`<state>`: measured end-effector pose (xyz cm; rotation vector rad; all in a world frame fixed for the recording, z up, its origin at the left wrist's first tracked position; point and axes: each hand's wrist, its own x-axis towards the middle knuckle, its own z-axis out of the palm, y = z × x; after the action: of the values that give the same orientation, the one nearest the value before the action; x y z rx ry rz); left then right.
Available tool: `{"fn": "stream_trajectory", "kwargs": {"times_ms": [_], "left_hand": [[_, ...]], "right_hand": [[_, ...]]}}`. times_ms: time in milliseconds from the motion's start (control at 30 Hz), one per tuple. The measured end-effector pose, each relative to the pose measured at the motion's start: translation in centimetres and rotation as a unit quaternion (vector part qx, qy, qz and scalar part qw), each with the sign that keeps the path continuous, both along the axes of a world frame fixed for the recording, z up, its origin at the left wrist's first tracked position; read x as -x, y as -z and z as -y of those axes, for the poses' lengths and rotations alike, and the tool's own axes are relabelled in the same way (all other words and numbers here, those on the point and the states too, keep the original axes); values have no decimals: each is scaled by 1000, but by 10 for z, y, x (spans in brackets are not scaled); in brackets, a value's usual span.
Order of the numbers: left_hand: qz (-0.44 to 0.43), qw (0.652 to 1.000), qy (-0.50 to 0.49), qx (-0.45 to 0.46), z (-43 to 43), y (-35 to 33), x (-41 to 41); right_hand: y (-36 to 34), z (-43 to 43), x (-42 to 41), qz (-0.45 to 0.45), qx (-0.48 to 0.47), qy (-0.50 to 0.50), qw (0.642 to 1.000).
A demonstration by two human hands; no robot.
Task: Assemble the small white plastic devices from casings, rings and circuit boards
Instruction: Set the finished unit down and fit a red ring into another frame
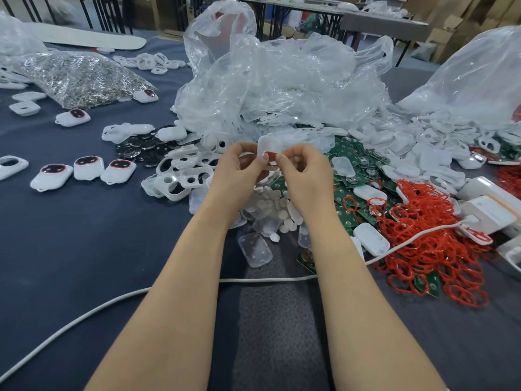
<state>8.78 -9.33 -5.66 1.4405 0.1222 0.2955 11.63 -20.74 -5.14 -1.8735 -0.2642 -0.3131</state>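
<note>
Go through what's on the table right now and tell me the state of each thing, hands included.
left hand: pinches the white casing.
right hand: pinches the same casing.
white casing: held up between both hands, red ring at its lower edge.
three devices: lie in a row on the cloth.
heap of red rings: loose, tangled.
circuit boards: loose, piled.
plastic bag: open, crumpled.
white cable: slack across the cloth.
</note>
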Motion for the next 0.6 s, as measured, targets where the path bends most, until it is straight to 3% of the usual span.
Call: {"fn": "stream_trajectory", "kwargs": {"times_ms": [100, 233, 433, 600], "left_hand": [[-3, 994, 24, 102, -2, -4, 1], [15, 979, 77, 186, -5, -9, 5], [9, 985, 78, 153, -4, -8, 5], [1, 997, 39, 73, -1, -4, 3]], "right_hand": [[-3, 5, -2, -78, -70, -42, 994], [-6, 12, -3, -181, -176, -163, 954], [-2, 10, -6, -166, -155, -129, 965], [0, 7, -4, -152, -109, -117, 975]]}}
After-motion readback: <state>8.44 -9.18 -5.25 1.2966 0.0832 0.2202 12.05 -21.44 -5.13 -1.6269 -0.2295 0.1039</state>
